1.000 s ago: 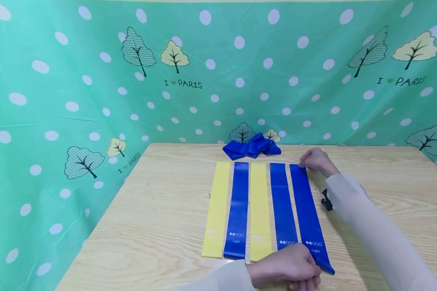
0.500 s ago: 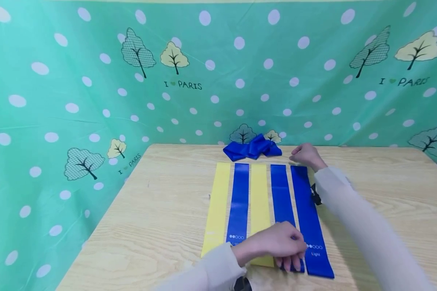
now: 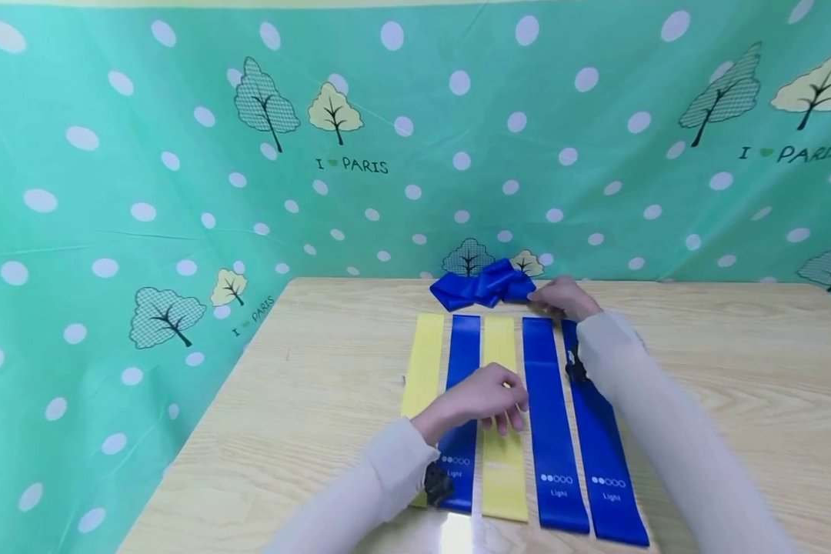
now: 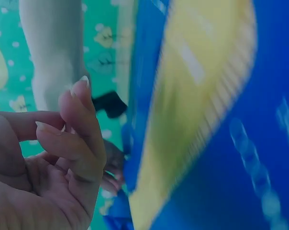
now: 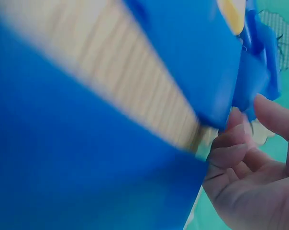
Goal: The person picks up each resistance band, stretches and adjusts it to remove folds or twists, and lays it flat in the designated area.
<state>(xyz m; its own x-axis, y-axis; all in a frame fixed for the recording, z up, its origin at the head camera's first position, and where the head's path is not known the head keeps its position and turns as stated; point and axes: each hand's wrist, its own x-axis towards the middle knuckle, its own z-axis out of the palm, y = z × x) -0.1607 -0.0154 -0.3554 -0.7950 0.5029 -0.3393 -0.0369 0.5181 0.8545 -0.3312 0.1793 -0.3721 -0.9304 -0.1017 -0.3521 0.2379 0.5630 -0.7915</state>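
Flat resistance bands lie side by side: a yellow band (image 3: 425, 362), a blue band (image 3: 465, 346), a second yellow band (image 3: 504, 492), then a blue band (image 3: 552, 431) and the rightmost blue band (image 3: 605, 454). Behind them sits a crumpled blue band (image 3: 481, 286). My right hand (image 3: 564, 298) reaches its right end; in the right wrist view thumb and fingers stand apart beside the blue material, contact unclear. Over the middle bands hovers my left hand (image 3: 481, 396), fingers loosely bent and holding nothing, as the left wrist view (image 4: 63, 163) confirms.
The wooden table (image 3: 318, 385) extends to both sides of the bands. A green dotted curtain (image 3: 360, 185) hangs behind its back edge. Black straps with small devices sit at both wrists.
My right hand let go of the rightmost band's far end and moved left to the crumpled band. My left hand left that band's near end, moving up and left; its near corner lies flat.
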